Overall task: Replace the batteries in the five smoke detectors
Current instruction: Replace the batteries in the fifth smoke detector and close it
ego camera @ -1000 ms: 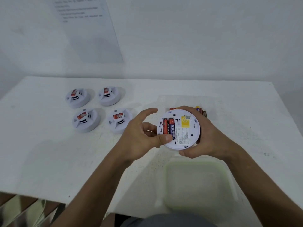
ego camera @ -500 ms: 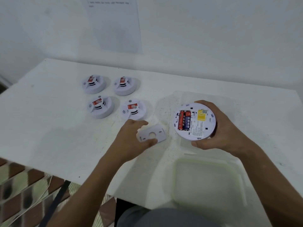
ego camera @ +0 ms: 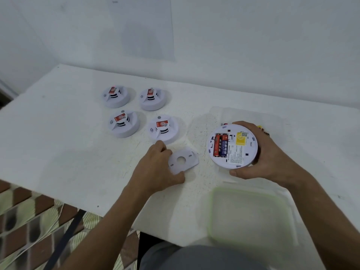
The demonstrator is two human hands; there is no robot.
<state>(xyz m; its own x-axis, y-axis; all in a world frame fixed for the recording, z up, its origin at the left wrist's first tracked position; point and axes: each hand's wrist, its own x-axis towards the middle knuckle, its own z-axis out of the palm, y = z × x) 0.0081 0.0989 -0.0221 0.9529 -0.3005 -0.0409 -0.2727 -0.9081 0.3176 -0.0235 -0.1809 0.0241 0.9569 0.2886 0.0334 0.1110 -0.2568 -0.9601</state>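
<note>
My right hand [ego camera: 266, 154] grips a white round smoke detector [ego camera: 233, 147] turned back-side up, just above the table. Two batteries [ego camera: 220, 145], one red and one blue, lie in its open compartment beside a yellow label. My left hand [ego camera: 155, 168] pinches a flat white cover plate [ego camera: 183, 159] with a round hole, lying on the table left of that detector. Several other smoke detectors [ego camera: 163, 127] with red stickers stand face up in a square group at the back left.
A clear plastic container with a green rim [ego camera: 247, 217] sits at the table's [ego camera: 58, 143] front edge below my right hand. Loose batteries [ego camera: 264, 129] peek out behind that hand. A paper sheet [ego camera: 144, 26] hangs on the wall. Patterned floor shows left of the table.
My left hand has left the detector's back, moved down-left and taken hold of the cover plate on the table. The right hand keeps holding the detector; the view has shifted.
</note>
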